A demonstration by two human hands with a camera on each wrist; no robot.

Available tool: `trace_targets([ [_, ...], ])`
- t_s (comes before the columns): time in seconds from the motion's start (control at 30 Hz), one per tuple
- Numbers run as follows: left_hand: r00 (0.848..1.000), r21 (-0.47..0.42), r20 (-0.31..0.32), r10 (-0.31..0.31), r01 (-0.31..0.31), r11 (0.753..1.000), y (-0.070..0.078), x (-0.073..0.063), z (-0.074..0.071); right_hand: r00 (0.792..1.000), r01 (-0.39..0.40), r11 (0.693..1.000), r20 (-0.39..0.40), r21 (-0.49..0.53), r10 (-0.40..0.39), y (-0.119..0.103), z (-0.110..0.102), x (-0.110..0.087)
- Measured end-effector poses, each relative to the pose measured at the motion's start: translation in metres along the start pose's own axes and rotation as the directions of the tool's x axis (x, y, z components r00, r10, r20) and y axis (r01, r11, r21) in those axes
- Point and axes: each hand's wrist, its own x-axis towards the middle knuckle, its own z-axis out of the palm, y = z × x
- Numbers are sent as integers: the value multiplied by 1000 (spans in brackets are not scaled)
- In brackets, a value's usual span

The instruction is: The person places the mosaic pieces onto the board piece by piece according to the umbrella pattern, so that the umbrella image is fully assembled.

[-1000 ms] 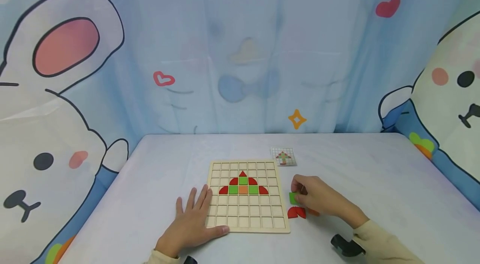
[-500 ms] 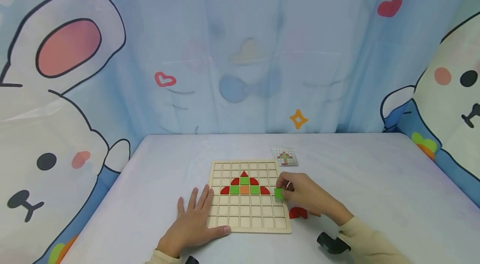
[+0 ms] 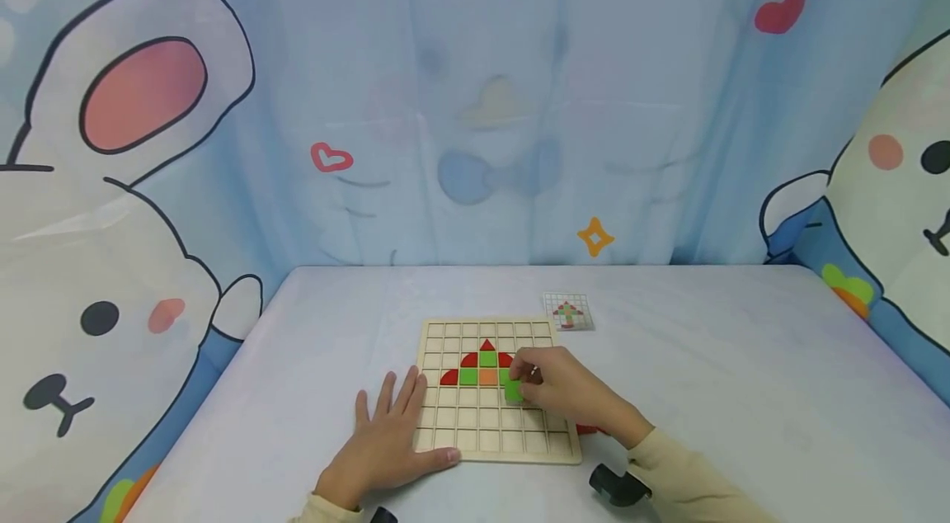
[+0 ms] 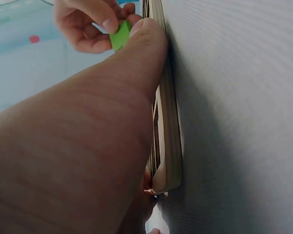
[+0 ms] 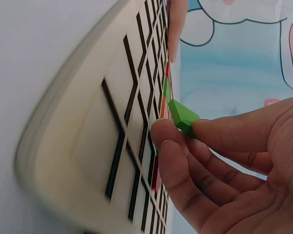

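A pale wooden grid board point(image 3: 458, 428) lies on the white table. My left hand point(image 3: 386, 447) rests at its lower left corner, fingers spread and straight, thumb along the front edge. Between thumb and fingers my right hand point(image 3: 567, 388) pinches a green square tile point(image 3: 513, 392), held just above the board in the right wrist view point(image 5: 183, 117). Laid in the grid are a red triangle point(image 3: 486, 346), green squares point(image 3: 468, 376), an orange square point(image 3: 487, 377) and red quarter-round tiles point(image 3: 449, 377). The right hand covers the right part of this pattern.
Behind the board's far right corner lies a small picture card point(image 3: 569, 313) with a coloured tile pattern. Red tiles point(image 3: 589, 429) lie right of the board, partly hidden by the right forearm. A blue printed curtain point(image 3: 490, 94) hangs behind the table.
The right hand has picked up the green tile from beside the board and carried it left, over the grid. The left hand stays at the board's corner.
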Motion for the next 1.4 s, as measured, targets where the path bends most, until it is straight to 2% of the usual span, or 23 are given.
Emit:
trace_targets([
  [0.17,1000,-20,-16,15,-15,1000,0,0,-1,999,43,999,-8,-8,-44,-3,10,8],
  [0.6,1000,-8,11,7,-7,1000,-1,-1,-1,1000,-20,993,-24,-115,18,-13,32,17],
  [0.83,1000,-10,2,7,-7,1000,1,-1,-2,1000,19,989,-14,-147,-21,-13,34,18],
  [1.13,1000,19,-1,7,-7,1000,1,-1,-3,996,-26,990,78,-137,36,-18,32,17],
  [1.4,1000,16,4,-2,2,1000,2,-1,-2,998,-47,990,27,-135,51,-16,39,17],
])
